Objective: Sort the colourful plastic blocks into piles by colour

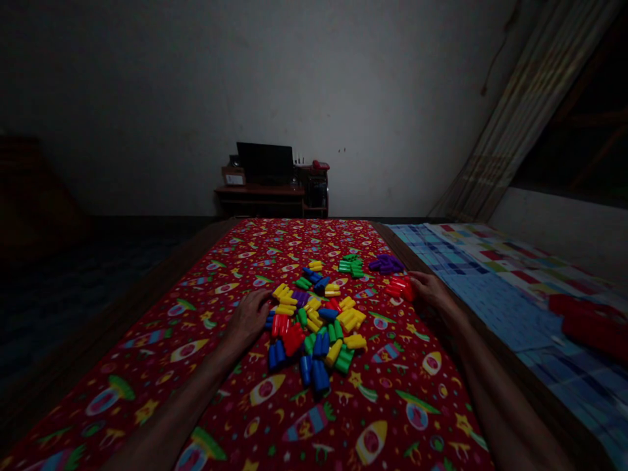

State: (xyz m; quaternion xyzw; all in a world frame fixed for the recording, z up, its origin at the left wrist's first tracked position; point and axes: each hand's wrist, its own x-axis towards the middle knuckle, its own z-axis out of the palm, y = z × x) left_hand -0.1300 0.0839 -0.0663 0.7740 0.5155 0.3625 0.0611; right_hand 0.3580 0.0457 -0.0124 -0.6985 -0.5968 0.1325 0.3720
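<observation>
A mixed pile of bullet-shaped plastic building blocks (314, 316) lies on a red patterned cloth (265, 392), in yellow, blue, green, red and purple. At the pile's left edge rests my left hand (250, 317), fingers loosely bent beside the yellow blocks (283, 294); nothing shows in its grasp. My right hand (430, 290) is at the cloth's right side, with its fingertips closed on the edge of a small cluster of red blocks (400, 288). Just beyond that cluster lie purple blocks (386, 263), and green blocks (351, 265) are grouped to their left.
The cloth covers a long surface with dark brown borders. To the right is a bed-like area with blue checked fabric (490, 294) and a red item (589, 324). Against the far wall stands a desk (265, 191) with a monitor (265, 162). A curtain (520, 111) hangs at right.
</observation>
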